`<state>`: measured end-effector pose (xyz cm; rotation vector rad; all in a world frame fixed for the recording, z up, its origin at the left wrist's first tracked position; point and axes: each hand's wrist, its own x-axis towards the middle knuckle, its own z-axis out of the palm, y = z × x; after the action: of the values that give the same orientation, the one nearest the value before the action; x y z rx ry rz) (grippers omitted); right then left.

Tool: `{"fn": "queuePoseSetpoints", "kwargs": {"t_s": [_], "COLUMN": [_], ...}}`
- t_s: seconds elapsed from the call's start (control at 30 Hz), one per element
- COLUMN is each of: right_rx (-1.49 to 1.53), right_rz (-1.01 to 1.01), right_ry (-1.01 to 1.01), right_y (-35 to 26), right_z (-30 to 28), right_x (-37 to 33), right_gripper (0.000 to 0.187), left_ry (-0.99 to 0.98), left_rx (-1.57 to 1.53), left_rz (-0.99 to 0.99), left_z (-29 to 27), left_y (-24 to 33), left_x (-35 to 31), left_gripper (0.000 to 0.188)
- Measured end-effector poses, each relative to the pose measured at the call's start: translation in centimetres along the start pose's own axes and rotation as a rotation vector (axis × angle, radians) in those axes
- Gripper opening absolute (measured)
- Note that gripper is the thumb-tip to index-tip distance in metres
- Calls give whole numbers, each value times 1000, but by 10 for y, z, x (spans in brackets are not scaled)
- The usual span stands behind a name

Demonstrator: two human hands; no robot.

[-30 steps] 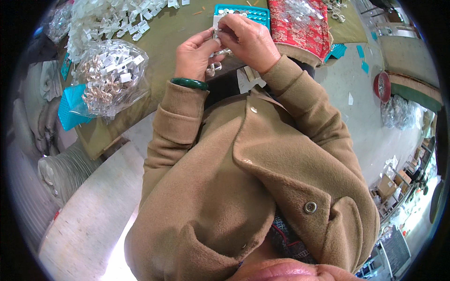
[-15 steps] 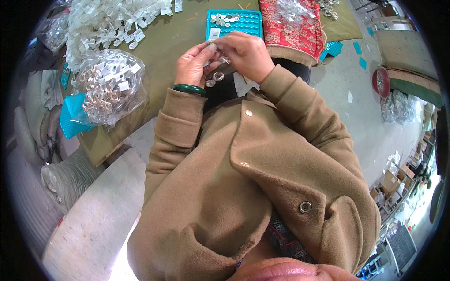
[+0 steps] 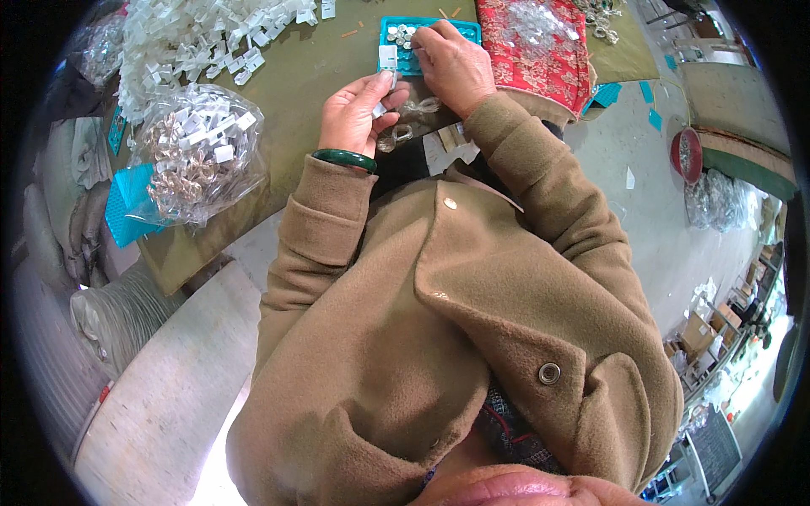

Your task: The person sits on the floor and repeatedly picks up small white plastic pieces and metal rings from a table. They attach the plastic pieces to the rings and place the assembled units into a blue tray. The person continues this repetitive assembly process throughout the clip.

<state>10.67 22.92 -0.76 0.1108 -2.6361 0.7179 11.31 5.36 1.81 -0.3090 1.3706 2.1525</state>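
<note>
My left hand (image 3: pixel 359 110), with a green bangle (image 3: pixel 344 158) at the wrist, pinches a small white tag (image 3: pixel 388 59) upright between thumb and fingers. My right hand (image 3: pixel 451 63) reaches forward with its fingertips on a teal tray (image 3: pixel 392 38) that holds several small silvery pieces. Whether it grips one of them is hidden by the fingers. A few clear rings (image 3: pixel 405 131) lie on the olive table (image 3: pixel 295 76) just below both hands. Brown coat sleeves cover both forearms.
A clear bag of rings with white tags (image 3: pixel 198 156) lies at the left on a teal sheet (image 3: pixel 126 202). A heap of white tags (image 3: pixel 194 38) is at the far left, a red patterned cloth (image 3: pixel 531 42) to the right, a red bowl (image 3: pixel 688 156) on the floor.
Both hands were close together handling a small piece. Now the right hand has moved forward onto the teal tray, while the left stays back holding the white tag.
</note>
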Motion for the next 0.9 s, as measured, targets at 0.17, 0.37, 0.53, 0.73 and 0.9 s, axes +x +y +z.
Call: {"fn": "queuePoseSetpoints", "kwargs": {"t_s": [0.17,0.37,0.53,0.73,0.9], "right_rx": [-21,7,592,423,303], "right_rz": [41,66,76,-189,-285], "right_ry": [-28,2,45,156,203], "right_y": [-4,-10,-20,-29,-29], "right_z": [-2,-7,-33,-43,-43], "right_x": [0,3,-9,-22,-27], "right_gripper": [10,13,20,18,17], "left_ry": [-22,-27,-11,-79,-37], "left_rx": [-38,-37,5,28,33], "left_rz": [-6,17,23,34,102], "left_z": [-1,1,8,19,25], "left_y": [2,3,3,-1,-7], "left_x": [0,-7,-13,-17,-23], "left_gripper": [22,25,24,20,20]}}
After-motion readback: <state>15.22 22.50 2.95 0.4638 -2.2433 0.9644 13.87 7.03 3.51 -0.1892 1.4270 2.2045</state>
